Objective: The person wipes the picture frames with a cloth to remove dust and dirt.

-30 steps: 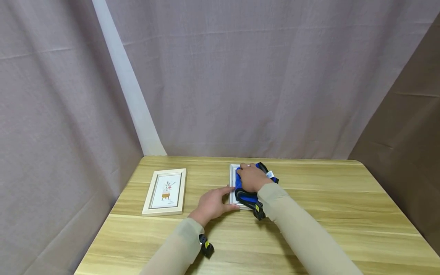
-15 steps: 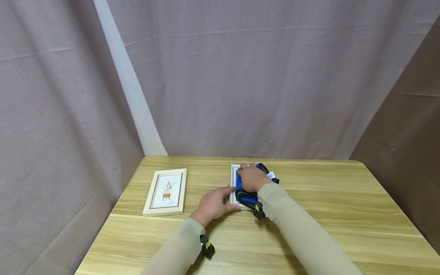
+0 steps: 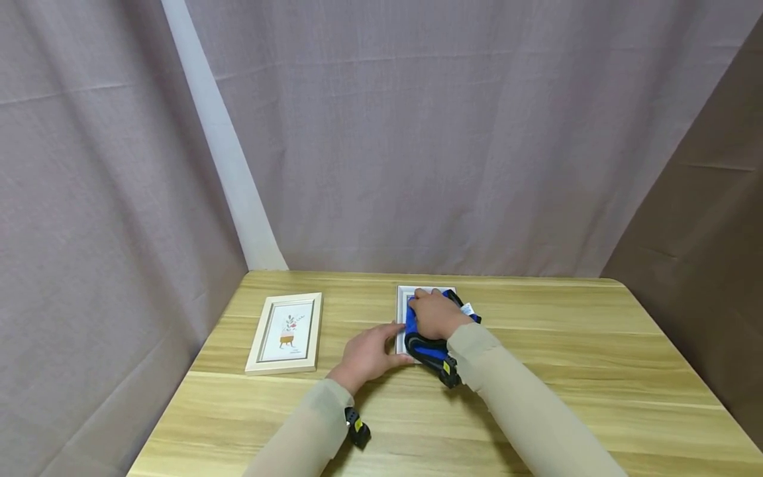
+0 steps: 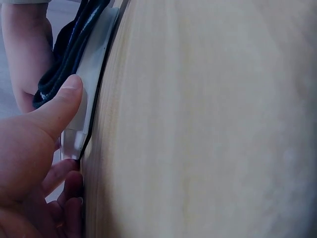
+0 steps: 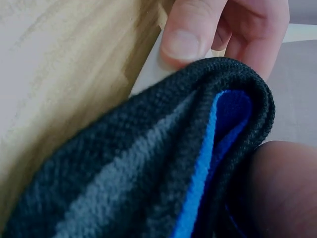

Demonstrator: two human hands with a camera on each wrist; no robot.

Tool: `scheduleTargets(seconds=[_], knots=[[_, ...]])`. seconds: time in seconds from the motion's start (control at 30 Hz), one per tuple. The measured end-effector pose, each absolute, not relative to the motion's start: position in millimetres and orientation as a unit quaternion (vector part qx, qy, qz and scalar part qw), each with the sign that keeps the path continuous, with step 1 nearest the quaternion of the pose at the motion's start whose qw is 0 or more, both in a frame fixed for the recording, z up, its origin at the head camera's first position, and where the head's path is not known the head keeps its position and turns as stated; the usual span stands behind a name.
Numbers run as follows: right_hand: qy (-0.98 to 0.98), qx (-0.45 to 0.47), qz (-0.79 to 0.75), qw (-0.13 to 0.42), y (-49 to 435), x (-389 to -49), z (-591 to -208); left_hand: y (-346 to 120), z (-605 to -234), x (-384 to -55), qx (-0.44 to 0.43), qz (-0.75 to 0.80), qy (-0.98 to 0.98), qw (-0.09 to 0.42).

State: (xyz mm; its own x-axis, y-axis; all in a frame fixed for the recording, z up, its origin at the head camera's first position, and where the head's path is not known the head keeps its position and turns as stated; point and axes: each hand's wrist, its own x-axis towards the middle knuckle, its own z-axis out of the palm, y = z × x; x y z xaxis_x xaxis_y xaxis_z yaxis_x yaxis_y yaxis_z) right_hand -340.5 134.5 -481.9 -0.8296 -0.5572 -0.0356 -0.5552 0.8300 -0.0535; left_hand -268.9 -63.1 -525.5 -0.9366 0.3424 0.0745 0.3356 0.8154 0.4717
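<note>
A small white picture frame (image 3: 401,311) lies flat on the wooden table, mostly covered by a blue cloth with black edging (image 3: 430,351). My left hand (image 3: 366,352) grips the frame's near left corner, thumb along the near side and fingers at the left side. In the left wrist view its thumb (image 4: 62,104) lies against the frame's pale side (image 4: 91,74). My right hand (image 3: 438,315) holds the bunched cloth down on the frame with bent fingers. Folds of the dark cloth edging (image 5: 124,163) fill the right wrist view, close to the left thumb (image 5: 185,42).
A cream picture frame (image 3: 256,348) with a plant-pot drawing lies face up to the left on the table (image 3: 566,377). Grey curtains (image 3: 381,159) hang behind the table and along both sides. Each wrist carries a black strap.
My right hand and the cloth have slid slightly toward me, baring more of the white frame's far rim. The left hand keeps its place at the corner.
</note>
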Motion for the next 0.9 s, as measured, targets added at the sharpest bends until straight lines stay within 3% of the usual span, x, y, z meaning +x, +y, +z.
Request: scheduleTargets(seconds=[0.9], knots=[[0.964,-0.262,0.048,0.007,128,-339,-483,-66,-524,-271,0.187,0.234,0.954,-0.003]])
